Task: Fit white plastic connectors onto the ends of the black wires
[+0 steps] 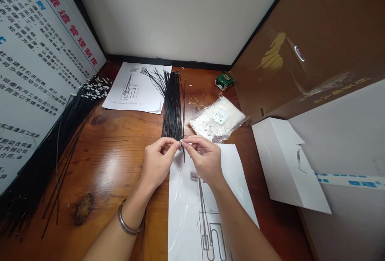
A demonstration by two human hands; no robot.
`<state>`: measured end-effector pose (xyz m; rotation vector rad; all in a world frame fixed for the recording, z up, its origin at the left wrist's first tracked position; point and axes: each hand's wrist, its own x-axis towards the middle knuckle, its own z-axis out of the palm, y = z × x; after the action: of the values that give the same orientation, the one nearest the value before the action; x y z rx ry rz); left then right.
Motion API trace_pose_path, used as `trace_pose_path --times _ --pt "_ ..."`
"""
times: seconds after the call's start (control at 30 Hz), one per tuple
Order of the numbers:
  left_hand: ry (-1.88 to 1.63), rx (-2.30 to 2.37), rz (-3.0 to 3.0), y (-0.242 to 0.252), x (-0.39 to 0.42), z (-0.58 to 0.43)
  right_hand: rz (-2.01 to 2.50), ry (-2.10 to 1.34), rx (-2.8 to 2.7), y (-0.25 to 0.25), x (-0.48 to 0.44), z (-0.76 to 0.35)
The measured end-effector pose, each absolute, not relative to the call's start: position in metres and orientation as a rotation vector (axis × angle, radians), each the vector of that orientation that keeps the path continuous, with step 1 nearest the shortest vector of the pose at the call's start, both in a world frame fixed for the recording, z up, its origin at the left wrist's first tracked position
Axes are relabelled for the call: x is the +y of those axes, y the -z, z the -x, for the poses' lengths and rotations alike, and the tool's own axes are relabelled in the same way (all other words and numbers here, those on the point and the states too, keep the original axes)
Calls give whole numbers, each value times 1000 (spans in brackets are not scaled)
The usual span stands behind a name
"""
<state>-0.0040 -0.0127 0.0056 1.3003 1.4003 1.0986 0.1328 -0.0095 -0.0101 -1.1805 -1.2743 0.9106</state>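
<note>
Just past the top of the drawing sheet, my left hand [158, 162] and my right hand [207, 157] meet fingertip to fingertip. Both are closed in a pinch at a tiny white connector [181, 143], mostly covered by the fingers. Thin black wire shows just below the fingertips; which hand grips it, I cannot tell. Directly beyond them lies a bundle of black wires [173, 106]. Under my hands and right forearm is a white sheet with a printed wiring drawing [188, 213]. A clear bag of small white parts [219, 118] rests beyond my right hand.
Black wires with white ends [60, 132] are heaped along the left panel. Printed sheets [135, 86] lie at the back left. A green tape measure [224, 81] sits at the back right. Rubber bands [193, 100] lie near the bag. A folded white card [285, 160] stands at right.
</note>
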Motion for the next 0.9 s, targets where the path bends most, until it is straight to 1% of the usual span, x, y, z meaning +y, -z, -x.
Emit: trace_pose_path --times 0.43,0.9 --pt "-1109 1359 -1364 -3 -15 6 1119 -1017 -1203 7 -9 -132" --pt "-1139 1336 -1361 -5 -15 4 1113 -1001 -1220 8 -10 -132"
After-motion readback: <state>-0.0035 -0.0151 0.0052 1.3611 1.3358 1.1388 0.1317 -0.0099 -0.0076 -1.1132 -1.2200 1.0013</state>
